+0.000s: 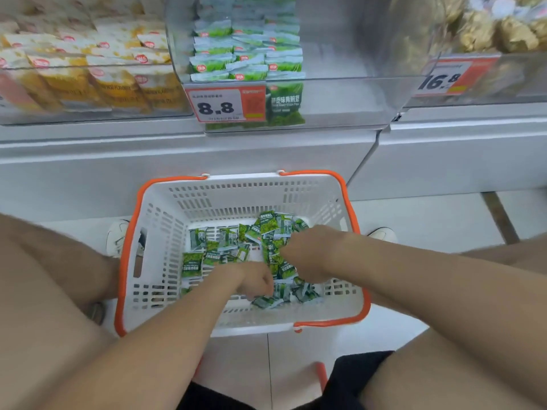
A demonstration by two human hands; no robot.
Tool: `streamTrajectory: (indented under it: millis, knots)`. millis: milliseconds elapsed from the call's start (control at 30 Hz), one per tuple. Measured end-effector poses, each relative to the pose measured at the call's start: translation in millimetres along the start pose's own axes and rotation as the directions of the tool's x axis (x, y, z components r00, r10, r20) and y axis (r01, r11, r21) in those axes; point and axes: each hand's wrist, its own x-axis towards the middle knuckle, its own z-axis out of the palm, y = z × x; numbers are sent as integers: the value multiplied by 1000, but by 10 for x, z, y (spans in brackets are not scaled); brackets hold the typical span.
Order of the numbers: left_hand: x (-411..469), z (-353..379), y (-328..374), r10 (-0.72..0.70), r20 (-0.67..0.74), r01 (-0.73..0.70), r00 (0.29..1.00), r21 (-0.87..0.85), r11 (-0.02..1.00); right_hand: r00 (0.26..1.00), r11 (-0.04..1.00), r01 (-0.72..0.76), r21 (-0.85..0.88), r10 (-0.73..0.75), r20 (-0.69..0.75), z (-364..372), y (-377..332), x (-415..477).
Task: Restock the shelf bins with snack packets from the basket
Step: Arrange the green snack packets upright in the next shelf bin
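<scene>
A white basket [236, 196] with orange handles stands on the floor [414, 220], just below the shelf [207, 149]. Green packets [225, 241] lie loose across its bottom, heaped toward the right side. Both hands are down among them. The left hand [256, 281] has its fingers curled at the near edge of the heap, but whether they grip a packet cannot be told. The right hand [302, 255] lies over the heap with its fingers hidden, so its state cannot be told either. On the shelf above, a clear bin [340, 93] holds stacked green packets in its left half and carries a price tag [219, 106] reading 8.8. A bin of yellow packets [88, 72] stands beside it on the left. A white shoe [118, 236] shows just left of the basket.
</scene>
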Motion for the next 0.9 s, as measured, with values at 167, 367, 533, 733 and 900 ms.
streamTrajectory:
  millis: [167,367,533,733,900]
  knots:
    - [358,243,-1,2,193,-26,981,122,992,1000,1000,10,-7,-10,7,35,49,93]
    - [465,389,11,4,95,-24,996,210,977,1000,1000,18,-16,-18,1,57,62,148]
    - [509,371,-204,16,-7,-15,1000,122,992,1000,1000,18,-12,-18,14,34,42,129]
    - [433,443,-43,-5,87,-17,996,248,969,999,1000,14,-12,-15,-37,-54,-1,86]
    - [531,565,-115,22,-79,-11,997,140,990,999,999,19,-40,-21,-47,-62,-69,114]
